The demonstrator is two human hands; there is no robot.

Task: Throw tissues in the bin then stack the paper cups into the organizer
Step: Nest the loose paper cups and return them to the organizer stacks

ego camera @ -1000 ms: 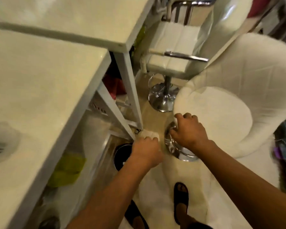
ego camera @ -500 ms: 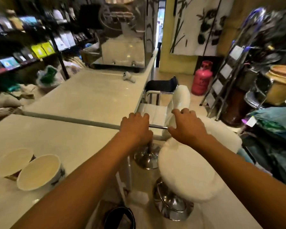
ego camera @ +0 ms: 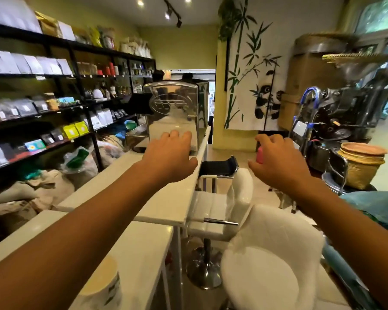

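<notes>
A: Above the worktop (ego camera: 157,211), both hands are raised with the backs facing the camera. Left hand (ego camera: 169,157): fingers loosely extended, a little spread, holding nothing. Right hand (ego camera: 278,162): fingers loosely bent, thumb out to the side, also holding nothing. Neither grip touches any surface.

B: Task items?

A: One paper cup (ego camera: 103,285) is visible, upright on the worktop, well below and behind the left grip, partly hidden by the left forearm. White wall with some green print; open mouth up. No tissues, bin or organizer can be made out.

B: Surroundings relative to the grips?

A: Beyond the left grip, a steel machine (ego camera: 173,117) stands at the worktop's far end. Below and between the two grips, a white bar stool (ego camera: 217,209) with chrome armrests; nearer, below the right grip, a white round chair (ego camera: 271,265). Something pink (ego camera: 259,155) shows just behind the right grip, mostly hidden. Left of the left grip, dark shelves (ego camera: 54,113) carry packaged goods. Right of the right grip, stacked woven baskets (ego camera: 361,164).
</notes>
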